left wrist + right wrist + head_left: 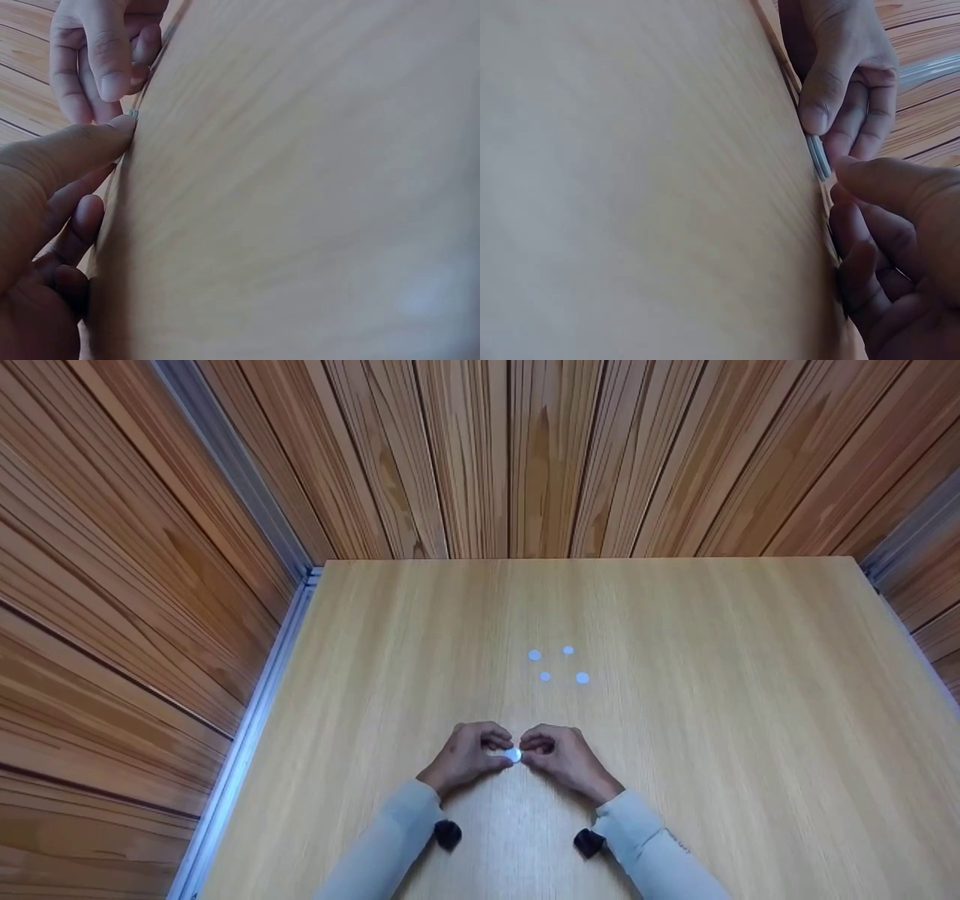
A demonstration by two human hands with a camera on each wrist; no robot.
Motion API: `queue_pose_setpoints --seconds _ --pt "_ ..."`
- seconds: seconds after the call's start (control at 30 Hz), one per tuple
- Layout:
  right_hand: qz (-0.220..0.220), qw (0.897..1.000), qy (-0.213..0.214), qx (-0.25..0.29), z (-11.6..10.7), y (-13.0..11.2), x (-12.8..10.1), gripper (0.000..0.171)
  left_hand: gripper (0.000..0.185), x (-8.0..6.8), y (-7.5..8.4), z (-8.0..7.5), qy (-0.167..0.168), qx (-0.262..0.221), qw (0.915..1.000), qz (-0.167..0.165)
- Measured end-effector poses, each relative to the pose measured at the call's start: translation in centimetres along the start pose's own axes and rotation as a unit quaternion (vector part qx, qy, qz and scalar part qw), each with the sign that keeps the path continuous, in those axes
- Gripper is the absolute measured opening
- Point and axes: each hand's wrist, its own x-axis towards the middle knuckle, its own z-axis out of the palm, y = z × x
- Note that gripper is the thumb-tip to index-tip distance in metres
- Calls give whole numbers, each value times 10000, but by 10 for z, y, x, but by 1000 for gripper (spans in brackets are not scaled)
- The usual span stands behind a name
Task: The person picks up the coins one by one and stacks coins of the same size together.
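A small stack of coins (513, 754), silver and round, lies flat on the table between my hands. Its several thin edges show in the right wrist view, where the stack (819, 156) sits low against the tabletop. My left hand (466, 754) holds the stack's left side between thumb and bent fingers. From the right, my right hand (564, 757) has its thumb and fingertips at the opposite edge. Further forward lie several pale round discs, among them one larger disc (582, 678) and one smaller disc (545, 676), all apart from the hands.
The light wooden table (712, 682) reaches back to a wood-plank wall (540, 457). A metal rail (247, 727) runs along its left side. Dark wrist devices sit at both sleeves, the left device (448, 835) and the right device (589, 843).
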Motion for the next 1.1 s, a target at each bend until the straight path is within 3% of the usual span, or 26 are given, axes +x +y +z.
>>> queue_pose_setpoints --seconds 0.4,0.87,1.1 --pt "66 9996 268 46 -5 -1 2 16 26 -2 2 0 77 192 9998 62" --pt "231 9986 391 253 -18 -6 8 16 28 -1 1 0 -3 107 9999 23" --pt "223 9984 479 222 -21 -5 11 14 28 -1 -1 -1 -36 12 9999 160"
